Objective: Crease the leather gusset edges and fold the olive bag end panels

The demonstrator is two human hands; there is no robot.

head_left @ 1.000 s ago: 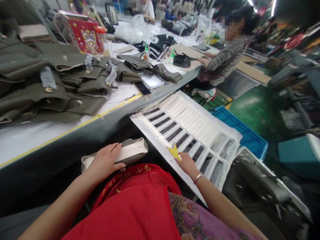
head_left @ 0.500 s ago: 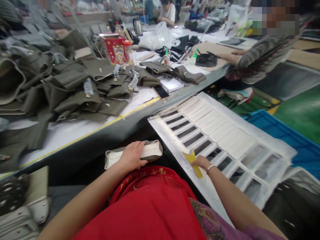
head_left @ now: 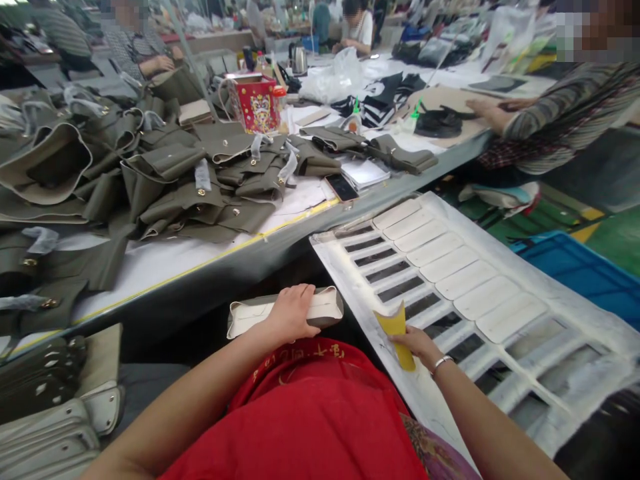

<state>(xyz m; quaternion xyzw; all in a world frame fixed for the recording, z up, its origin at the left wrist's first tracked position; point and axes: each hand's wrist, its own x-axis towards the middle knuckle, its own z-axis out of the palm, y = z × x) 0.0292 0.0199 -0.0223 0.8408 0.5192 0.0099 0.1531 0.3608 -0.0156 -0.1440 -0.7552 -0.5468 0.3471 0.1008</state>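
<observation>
A bag body (head_left: 253,317), its long cream side facing up and grey-green edges below, lies across my lap. My left hand (head_left: 293,313) grips it from above, fingers over the far edge and thumb along the near one. A yellow scraper (head_left: 395,327) with a curved, notched end is held in my right hand (head_left: 419,345). That hand hovers at the near-left border of a white slotted board (head_left: 357,293); whether the scraper touches the board cannot be made out. Cream rounded panels (head_left: 453,273) lie in a row along the board, beside dark open slots.
Grey-green bag pieces (head_left: 175,207) are heaped on the worktable (head_left: 150,270), with a phone (head_left: 341,187) near its edge. Trimmed pieces (head_left: 45,427) stack at lower left. A blue crate (head_left: 590,267) stands beyond the board. A co-worker's arm (head_left: 540,117) reaches in at right.
My view has swung slightly left, so the scene sits further right. The scraper has tilted more upright, and my right hand is slightly nearer me. My left hand stays on the bag body.
</observation>
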